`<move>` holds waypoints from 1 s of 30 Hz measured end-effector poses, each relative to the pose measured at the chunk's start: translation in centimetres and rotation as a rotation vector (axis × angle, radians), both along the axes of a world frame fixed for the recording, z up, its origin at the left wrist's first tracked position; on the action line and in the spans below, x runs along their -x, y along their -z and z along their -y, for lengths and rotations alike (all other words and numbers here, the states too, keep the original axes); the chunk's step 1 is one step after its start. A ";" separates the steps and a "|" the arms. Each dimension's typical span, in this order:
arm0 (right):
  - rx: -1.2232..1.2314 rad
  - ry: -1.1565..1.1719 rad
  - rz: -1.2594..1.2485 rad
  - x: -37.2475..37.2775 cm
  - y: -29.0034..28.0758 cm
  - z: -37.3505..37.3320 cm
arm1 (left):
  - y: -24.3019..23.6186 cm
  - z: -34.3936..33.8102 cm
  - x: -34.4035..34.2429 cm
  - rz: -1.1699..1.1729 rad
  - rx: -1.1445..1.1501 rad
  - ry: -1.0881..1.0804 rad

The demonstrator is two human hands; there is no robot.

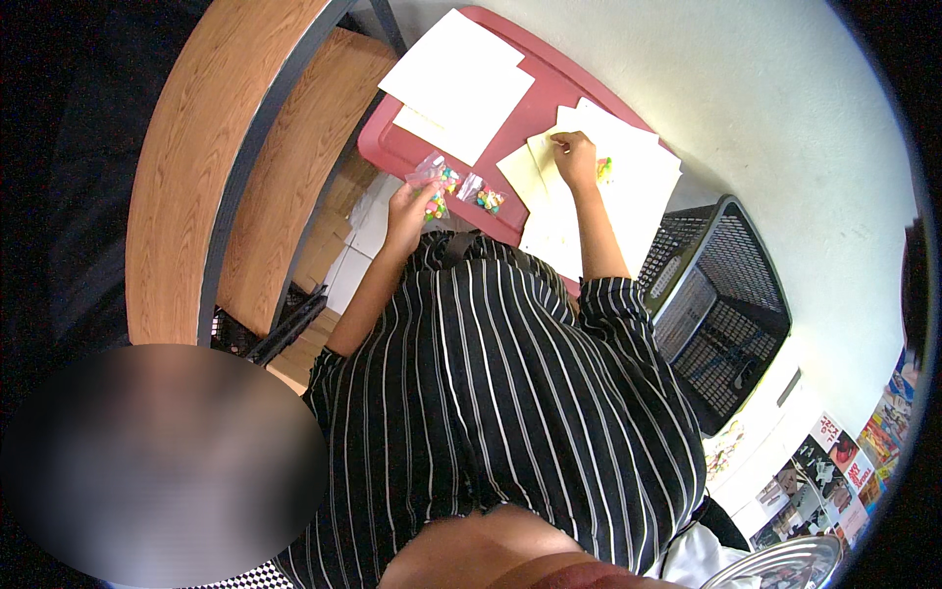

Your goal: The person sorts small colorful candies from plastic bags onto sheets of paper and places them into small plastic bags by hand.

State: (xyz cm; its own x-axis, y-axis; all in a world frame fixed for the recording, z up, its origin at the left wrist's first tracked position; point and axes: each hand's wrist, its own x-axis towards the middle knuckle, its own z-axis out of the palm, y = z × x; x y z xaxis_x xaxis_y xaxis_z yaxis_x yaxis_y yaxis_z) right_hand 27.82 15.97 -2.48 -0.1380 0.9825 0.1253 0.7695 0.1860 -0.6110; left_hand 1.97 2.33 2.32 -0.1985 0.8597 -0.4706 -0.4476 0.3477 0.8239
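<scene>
My left hand (405, 213) is closed on a small clear plastic bag (428, 171) of bright, multicoloured little pieces, over the near left edge of a red plastic surface (530, 110). A second small bag (488, 200) with similar pieces lies just right of it. Above a pale yellow sheet (524, 171) my right hand (577, 159) has its thumb and fingers pinched together; what they hold, if anything, is too small to make out. Beside that wrist, several green, yellow and orange pieces (604, 169) rest on white paper (643, 196).
White sheets (456, 74) cover the far left of the red surface. Wooden shelves (221, 137) on a dark metal frame stand to the left. At the right is a black mesh basket (731, 294) against the pale wall (785, 118). Cardboard boxes (329, 211) sit below the shelves.
</scene>
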 end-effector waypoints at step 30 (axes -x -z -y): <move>0.095 -0.201 0.114 0.4 2.0 -2.7 | 1.4 0.1 0.2 -0.025 0.061 0.123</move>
